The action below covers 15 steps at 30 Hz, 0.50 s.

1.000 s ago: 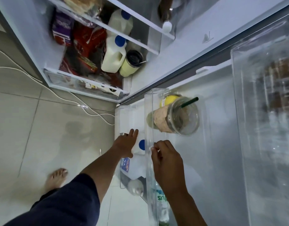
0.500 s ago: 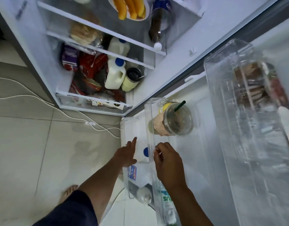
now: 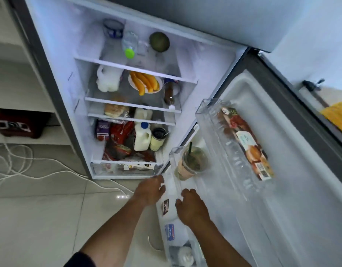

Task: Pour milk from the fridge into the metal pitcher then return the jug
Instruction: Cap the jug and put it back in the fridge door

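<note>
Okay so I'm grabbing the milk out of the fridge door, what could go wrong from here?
The iced drink cup with its straw stands in a door bin right by the milk jug; pulling the jug up between your left hand and right hand could bump it and spill. White cables trail across the floor beside the fridge, so stepping back with the jug could trip you.

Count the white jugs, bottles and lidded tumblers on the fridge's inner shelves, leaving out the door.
White plastic jugs: 3
Bottles, one clear with a green cap and one dark brown with a white cap: 2
Pale yellow tumbler with black lid: 1
Total: 6
</note>
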Each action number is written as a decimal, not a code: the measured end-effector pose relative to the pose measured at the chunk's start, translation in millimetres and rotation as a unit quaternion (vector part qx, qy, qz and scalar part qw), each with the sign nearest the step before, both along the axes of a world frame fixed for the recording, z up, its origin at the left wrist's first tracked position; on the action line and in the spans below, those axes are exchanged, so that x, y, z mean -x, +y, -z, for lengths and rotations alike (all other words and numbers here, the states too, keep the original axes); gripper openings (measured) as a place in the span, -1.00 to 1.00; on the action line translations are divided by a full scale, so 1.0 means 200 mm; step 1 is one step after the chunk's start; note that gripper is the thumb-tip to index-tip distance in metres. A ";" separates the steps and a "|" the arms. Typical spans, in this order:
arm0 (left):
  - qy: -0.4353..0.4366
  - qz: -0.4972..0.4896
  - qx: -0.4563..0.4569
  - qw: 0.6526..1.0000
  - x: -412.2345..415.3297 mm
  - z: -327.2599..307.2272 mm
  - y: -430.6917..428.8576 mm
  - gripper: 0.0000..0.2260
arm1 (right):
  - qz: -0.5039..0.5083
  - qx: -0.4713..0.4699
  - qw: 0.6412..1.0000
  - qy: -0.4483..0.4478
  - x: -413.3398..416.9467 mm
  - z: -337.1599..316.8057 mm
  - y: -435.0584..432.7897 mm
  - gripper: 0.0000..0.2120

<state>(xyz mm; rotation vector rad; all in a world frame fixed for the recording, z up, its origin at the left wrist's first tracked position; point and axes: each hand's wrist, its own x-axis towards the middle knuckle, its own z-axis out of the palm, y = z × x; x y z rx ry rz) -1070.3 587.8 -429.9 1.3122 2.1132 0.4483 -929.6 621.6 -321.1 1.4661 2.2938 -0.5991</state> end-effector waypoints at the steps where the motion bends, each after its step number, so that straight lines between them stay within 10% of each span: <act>1: 0.029 0.018 -0.004 0.999 0.02 -0.05 0.01 -0.74 | 0.003 0.003 1.000 0.000 0.02 -0.02 -0.01 -0.69; 15: 0.185 0.098 -0.181 0.961 -0.13 -1.28 -0.22 -0.88 | -0.023 -0.240 0.947 0.215 -0.29 -1.10 -0.19 -0.79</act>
